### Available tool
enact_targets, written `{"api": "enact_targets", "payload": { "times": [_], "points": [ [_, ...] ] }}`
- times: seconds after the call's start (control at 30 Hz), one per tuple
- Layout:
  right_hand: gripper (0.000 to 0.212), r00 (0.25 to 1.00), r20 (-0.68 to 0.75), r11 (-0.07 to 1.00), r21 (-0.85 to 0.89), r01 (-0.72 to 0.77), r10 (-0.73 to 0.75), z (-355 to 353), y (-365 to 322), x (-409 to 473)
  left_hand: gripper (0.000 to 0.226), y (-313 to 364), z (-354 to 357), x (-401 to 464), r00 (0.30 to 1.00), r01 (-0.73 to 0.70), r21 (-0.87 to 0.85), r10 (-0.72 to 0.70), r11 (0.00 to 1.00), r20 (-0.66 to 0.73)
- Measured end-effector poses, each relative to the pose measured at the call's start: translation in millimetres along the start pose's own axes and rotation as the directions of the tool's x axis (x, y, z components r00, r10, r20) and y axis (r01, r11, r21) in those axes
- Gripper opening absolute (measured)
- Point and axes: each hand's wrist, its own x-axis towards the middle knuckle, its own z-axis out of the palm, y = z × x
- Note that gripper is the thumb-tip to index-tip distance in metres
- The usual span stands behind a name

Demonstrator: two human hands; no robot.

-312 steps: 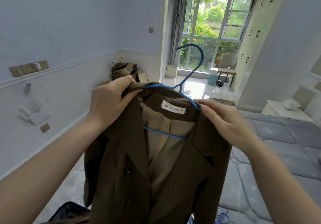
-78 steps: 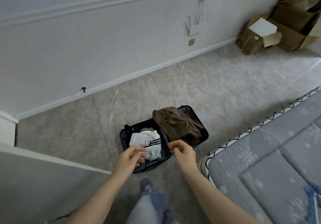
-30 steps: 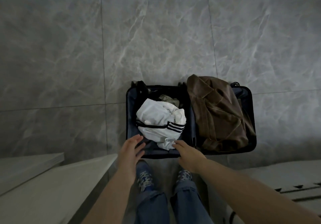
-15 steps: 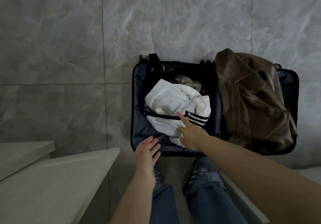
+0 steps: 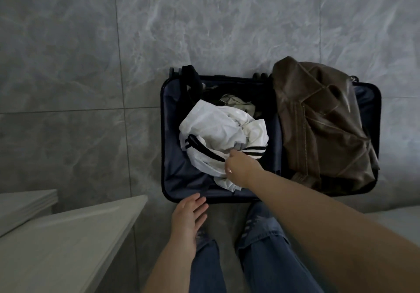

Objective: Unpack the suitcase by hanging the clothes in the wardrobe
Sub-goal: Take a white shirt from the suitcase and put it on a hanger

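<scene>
step: lift white garment (image 5: 218,131) | my right hand (image 5: 241,167) fingers curl into its near edge, inside suitcase (image 5: 181,179) | my left hand (image 5: 186,217) hangs relaxed, empty, just short of the rim | advice: gather more cloth, lift straight, avoid snagging striped trim.

Dim light; grey marbled floor tiles (image 5: 204,31), pale stepped ledge (image 5: 68,235) at lower left.
</scene>
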Motion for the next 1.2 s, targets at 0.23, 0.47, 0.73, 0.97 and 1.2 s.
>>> {"api": "enact_targets", "payload": {
  "times": [0.23,0.47,0.73,0.97,1.2],
  "points": [
    [0.029,0.91,-0.337,0.881,0.469,-0.06,0.241,5,9,-98,0.023,25,17,-47,0.996,-0.039,0.031,0.036,0.999,0.083],
    [0.038,0.746,-0.53,0.794,0.608,0.001,0.405,-25,6,-178,0.019,41,52,-118,0.985,-0.027,0.088,0.012,0.996,0.173],
    [0.036,0.696,-0.55,0.632,0.754,0.177,0.461,-85,-9,-268,0.024,38,56,-205,0.963,-0.093,0.182,0.041,0.979,0.268],
    [0.035,0.706,-0.578,0.525,0.782,0.337,0.409,-122,-26,-350,0.029,41,48,-292,0.922,-0.165,0.153,0.098,0.974,0.374],
    [0.045,0.721,-0.663,0.627,0.653,0.426,0.201,-149,-42,-410,0.043,50,61,-360,0.858,-0.057,-0.006,0.052,0.998,0.511]
  ]
}}
